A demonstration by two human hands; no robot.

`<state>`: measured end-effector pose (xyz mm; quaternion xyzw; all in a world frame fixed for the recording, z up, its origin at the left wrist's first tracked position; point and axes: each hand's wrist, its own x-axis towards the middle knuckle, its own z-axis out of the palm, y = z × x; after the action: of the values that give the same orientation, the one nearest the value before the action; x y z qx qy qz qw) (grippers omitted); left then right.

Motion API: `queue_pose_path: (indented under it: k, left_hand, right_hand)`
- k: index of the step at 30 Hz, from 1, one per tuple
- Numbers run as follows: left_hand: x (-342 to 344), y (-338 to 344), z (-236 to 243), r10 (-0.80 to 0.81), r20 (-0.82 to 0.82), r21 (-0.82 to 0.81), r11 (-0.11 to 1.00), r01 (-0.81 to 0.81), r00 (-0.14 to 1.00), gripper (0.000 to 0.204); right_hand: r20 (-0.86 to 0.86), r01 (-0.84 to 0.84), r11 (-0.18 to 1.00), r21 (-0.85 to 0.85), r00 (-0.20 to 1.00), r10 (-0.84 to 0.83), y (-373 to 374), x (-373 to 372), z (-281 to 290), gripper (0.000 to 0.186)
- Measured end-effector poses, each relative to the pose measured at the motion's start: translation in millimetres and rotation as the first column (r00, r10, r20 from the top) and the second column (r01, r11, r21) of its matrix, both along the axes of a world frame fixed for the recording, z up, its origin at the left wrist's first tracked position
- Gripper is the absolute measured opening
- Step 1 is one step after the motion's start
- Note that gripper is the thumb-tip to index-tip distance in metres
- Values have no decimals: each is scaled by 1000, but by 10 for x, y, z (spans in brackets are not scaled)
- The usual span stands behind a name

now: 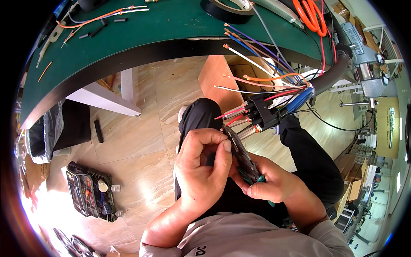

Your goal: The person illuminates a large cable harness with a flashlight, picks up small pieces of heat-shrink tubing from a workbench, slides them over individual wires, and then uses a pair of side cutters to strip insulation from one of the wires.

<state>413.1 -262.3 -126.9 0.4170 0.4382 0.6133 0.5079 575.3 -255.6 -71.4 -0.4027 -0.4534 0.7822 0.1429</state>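
My left hand is curled over my lap, thumb and fingers pinching something small that I cannot make out, right beside the jaws of a plier-like tool. My right hand grips that tool by its green handles. Just above the tool's tip hangs a black connector block with metal pins and red wires. A bundle of coloured wires with stripped ends fans out from a dark sleeved cable into the block.
A green workbench mat curves across the top, carrying a black tape roll, orange-handled scissors, and wire scraps. A small parts case lies open on the tiled floor at lower left. Cardboard boxes stand under the bench.
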Motion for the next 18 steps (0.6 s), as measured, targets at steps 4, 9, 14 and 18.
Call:
queue_pose_path:
  k: [4,9,14,18]
  left_hand:
    - [10,-11,8,-2,43,-28,1000,3,999,12]
    - [26,-17,-16,-3,52,-37,999,5,999,13]
    - [20,-31,9,-35,85,-69,997,41,996,10]
    - [17,-26,2,-35,82,-67,997,41,996,10]
  right_hand:
    - [22,8,1000,11,1000,-8,3,-4,2,40]
    - [57,-4,1000,16,998,3,12,-3,18,40]
    - [39,10,1000,14,999,-11,-5,-4,12,39]
    - [52,4,1000,28,999,-6,-3,-7,5,39]
